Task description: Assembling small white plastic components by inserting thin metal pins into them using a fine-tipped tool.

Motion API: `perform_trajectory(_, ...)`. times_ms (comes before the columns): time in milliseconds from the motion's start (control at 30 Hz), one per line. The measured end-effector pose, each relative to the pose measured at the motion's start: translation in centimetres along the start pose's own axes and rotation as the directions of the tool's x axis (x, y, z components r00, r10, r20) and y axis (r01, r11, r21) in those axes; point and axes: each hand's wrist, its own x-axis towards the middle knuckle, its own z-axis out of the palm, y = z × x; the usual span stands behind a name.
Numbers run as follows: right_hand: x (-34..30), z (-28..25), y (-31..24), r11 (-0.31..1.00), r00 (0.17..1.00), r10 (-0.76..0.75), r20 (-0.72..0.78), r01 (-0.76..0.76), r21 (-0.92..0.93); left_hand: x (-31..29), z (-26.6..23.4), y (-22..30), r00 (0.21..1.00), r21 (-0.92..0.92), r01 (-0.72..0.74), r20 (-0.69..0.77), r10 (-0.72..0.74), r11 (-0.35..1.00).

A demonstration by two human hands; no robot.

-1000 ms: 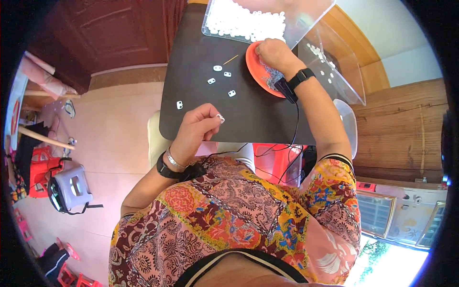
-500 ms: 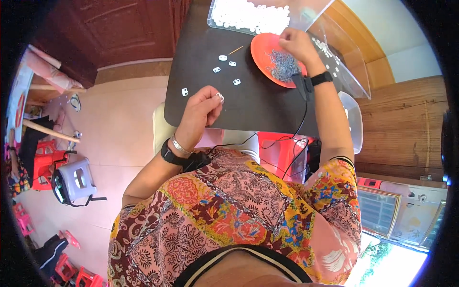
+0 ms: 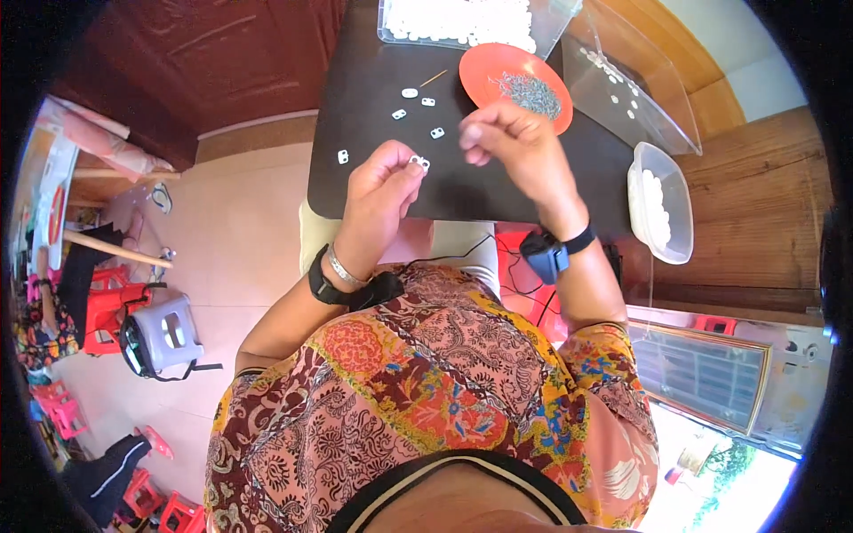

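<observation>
My left hand (image 3: 377, 194) pinches a small white plastic piece with holes (image 3: 420, 163) between thumb and fingertips, above the near edge of the dark table (image 3: 360, 93). To its right, my right hand (image 3: 520, 155) is closed with thumb and fingers together; whatever it may hold is too small to make out. Beyond that hand stands an orange-red plate (image 3: 478, 75) with a heap of fine grey metal bits (image 3: 533, 93). Several similar white pieces lie loose on the table, among them one at the left (image 3: 343, 157) and one nearer the plate (image 3: 437, 133).
A thin wooden stick (image 3: 434, 78) lies left of the plate. At the far edge sits a clear tub of white pieces (image 3: 453, 22). On the right are a clear plastic bin (image 3: 662, 111) with scattered white pieces and a smaller tub (image 3: 679, 244) holding more.
My right hand has come from over the plate toward me and leftward, nearing my left hand. The white piece stays in my left hand. The whole view has shifted slightly.
</observation>
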Motion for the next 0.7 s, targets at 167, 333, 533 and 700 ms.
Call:
perform_trajectory(167, -0.6, 2.7, 0.3, 0.996, 0.996, -0.029, 0.081, 0.021, 0.091, -0.7, -0.2, 0.1, 0.998, 0.087, -0.054, -0.028, 0.057, 0.995)
perform_trajectory(333, -0.5, 3.8, 0.1, 0.990, 0.998, -0.047, 0.049, 0.040, 0.137, -0.9, -0.5, -0.3, 0.993, 0.193, -0.092, -0.054, 0.104, 0.977)
perform_trajectory(533, -0.8, 4.4, 0.4, 0.992, 0.995, -0.019, 0.097, 0.007, 0.123, -0.9, -0.5, -0.4, 0.989, 0.246, -0.119, -0.061, 0.138, 0.962)
perform_trajectory(700, -1.0, 4.6, 0.6, 0.995, 0.997, -0.021, 0.077, 0.013, 0.102, -1.0, -0.5, -0.4, 0.988, 0.297, -0.127, -0.050, 0.148, 0.947)
